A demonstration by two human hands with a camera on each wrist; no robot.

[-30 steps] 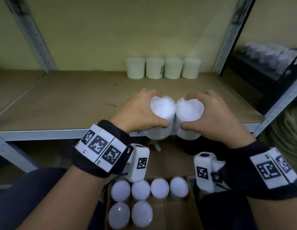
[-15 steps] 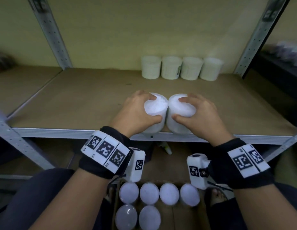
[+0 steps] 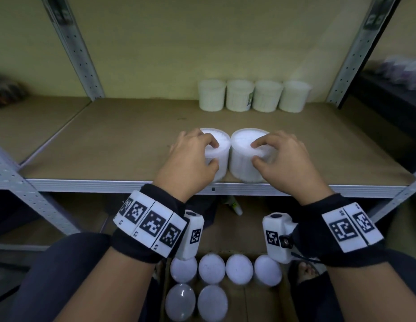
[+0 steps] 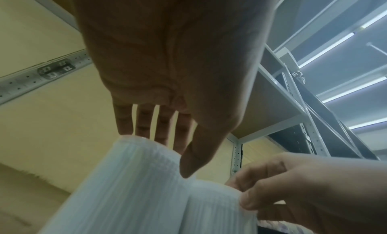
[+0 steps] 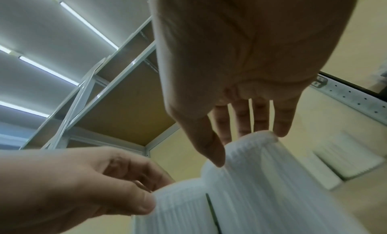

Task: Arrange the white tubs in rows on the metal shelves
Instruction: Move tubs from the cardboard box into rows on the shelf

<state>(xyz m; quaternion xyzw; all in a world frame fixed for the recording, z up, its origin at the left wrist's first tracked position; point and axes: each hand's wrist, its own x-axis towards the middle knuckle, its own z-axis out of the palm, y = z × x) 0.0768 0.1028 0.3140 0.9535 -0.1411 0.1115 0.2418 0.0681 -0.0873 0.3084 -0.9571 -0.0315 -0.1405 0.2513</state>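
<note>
Gripping one white tub in each hand, we have the pair standing on the shelf board (image 3: 123,140) just past its front metal edge, side by side and touching or nearly so. Our left hand (image 3: 190,159) curls over the left tub (image 3: 219,145), thumb on the near wall and fingers over the rim; the left wrist view shows the fingertips (image 4: 144,126) reaching the far edge of the lid while the thumb rests on the ribbed side. Our right hand (image 3: 281,159) mirrors this on the right tub (image 3: 245,145), and in the right wrist view its fingers (image 5: 243,121) hook the top edge of that tub (image 5: 261,179). Neither hand has let go; both are clasped on their tubs. Well beyond our fingertips, against the back wall, a row of four tubs (image 3: 253,96) already stands upright, shoulder to shoulder, lying ahead and slightly to the right of our hands. Below our wrists, in a cardboard box (image 3: 260,305) near our knees, six more tubs (image 3: 211,268) wait with their lids up, four in the far line and two in the near one. So we judge the job under way but far from finished: four are placed, these two are on the board though not yet lined up with the back row, and the six in the box are untouched. We judge the pair probably belongs beside or in front of the finished four.
</note>
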